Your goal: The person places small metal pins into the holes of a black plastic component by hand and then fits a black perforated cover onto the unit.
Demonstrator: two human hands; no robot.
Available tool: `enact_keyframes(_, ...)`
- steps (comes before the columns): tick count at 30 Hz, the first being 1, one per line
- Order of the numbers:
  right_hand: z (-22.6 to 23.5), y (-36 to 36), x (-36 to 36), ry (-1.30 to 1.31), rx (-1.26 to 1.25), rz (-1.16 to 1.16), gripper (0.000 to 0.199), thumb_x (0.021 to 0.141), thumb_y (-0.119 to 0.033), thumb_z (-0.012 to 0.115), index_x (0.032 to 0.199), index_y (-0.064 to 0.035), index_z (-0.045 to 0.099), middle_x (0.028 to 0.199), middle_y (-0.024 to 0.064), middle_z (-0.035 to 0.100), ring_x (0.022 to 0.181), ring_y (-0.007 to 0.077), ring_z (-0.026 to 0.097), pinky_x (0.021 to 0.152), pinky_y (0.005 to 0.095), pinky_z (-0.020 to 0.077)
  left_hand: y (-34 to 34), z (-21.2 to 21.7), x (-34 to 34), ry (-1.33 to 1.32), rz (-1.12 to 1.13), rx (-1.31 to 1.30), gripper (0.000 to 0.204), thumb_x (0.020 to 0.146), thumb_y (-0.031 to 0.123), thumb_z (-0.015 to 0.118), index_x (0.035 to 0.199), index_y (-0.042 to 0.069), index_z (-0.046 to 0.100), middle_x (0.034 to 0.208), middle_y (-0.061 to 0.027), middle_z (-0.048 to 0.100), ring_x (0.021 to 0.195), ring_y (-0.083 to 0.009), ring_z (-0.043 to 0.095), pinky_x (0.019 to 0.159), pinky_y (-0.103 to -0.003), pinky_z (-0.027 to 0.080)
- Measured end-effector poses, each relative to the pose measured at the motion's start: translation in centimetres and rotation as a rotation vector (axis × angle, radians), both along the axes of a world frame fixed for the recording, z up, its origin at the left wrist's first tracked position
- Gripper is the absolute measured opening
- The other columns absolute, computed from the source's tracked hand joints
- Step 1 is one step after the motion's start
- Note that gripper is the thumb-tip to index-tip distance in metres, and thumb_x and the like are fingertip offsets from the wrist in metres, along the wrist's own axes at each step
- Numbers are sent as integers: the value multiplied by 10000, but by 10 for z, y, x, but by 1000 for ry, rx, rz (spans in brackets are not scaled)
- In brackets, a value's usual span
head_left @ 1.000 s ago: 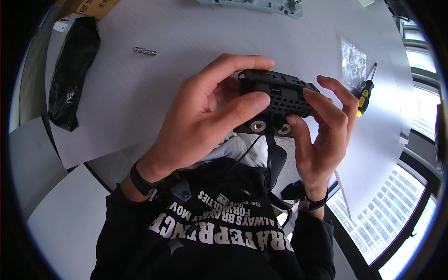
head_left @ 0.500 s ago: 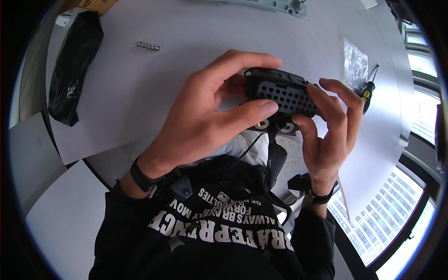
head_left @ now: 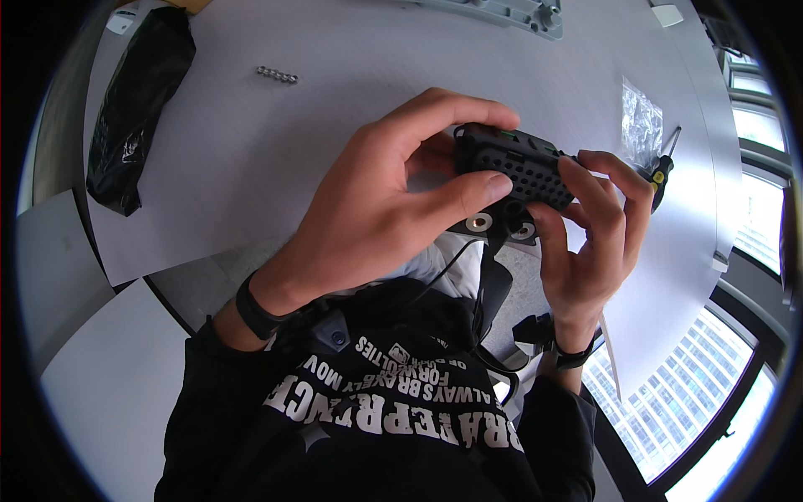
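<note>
Between my two hands is a small black box-shaped device with rows of round holes on its near face and a bit of green along its upper edge. My left hand grips its left end, the thumb on the perforated face and the fingers over the far side. At the right end, my right hand pinches it between the thumb and fingers. Just below the device, a dark part with round metal rings shows, partly covered. A black cable hangs down toward my lap.
On the light table lie a black plastic bag at left and a short row of small metal pieces. A grey moulded tray is at the far edge. At right are a clear bag and a screwdriver.
The whole view has shifted slightly, with table objects lying a little more to the right. The device sits slightly farther right, its tilt a little different. Both hands keep their hold.
</note>
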State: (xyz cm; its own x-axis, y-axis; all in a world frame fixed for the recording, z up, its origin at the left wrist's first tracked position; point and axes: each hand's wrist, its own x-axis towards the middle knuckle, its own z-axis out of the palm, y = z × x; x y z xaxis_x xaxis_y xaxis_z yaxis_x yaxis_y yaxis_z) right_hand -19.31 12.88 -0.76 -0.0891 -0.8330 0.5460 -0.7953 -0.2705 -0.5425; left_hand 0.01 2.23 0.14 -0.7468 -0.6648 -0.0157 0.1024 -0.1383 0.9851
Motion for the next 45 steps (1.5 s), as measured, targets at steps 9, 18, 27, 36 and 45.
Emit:
enact_keyframes(9,20,0,4,-549,367,-32,454,864,-150,793,1252,16,626,1035,126,658,804,146,646,649,269,526,1,-6,-3,77,27,-93,330,970,-17,592,1296,-63,578,1334,-160,606,1202,-185,603,1043,-324,485)
enact_keyframes(18,23,-6,6,-571,419,-75,357,875,-98,790,1175,21,637,812,68,694,624,84,562,558,229,420,4,0,-5,-26,67,-156,307,966,-22,597,1270,-66,592,1286,-141,620,1154,-175,612,1007,-308,490)
enact_keyframes(27,18,-6,7,-693,397,-47,316,897,-56,768,1165,31,623,877,69,700,706,78,608,621,234,492,5,2,-6,-57,103,-277,279,976,-14,599,1253,-33,624,1240,-100,631,1099,-153,609,975,-291,484)
enact_keyframes(36,16,-1,7,-660,432,-76,366,931,-111,739,1249,21,614,902,83,701,714,87,626,662,253,538,1,3,-5,-84,88,-214,349,984,19,616,1331,-17,602,1217,-75,642,1031,-117,602,941,-277,501)
enact_keyframes(45,15,-3,7,-641,376,-78,368,927,-114,750,1236,7,593,919,107,706,708,114,629,664,271,528,1,9,-6,-245,256,-433,386,947,99,710,1313,19,613,1101,-72,639,956,-137,617,852,-277,526)
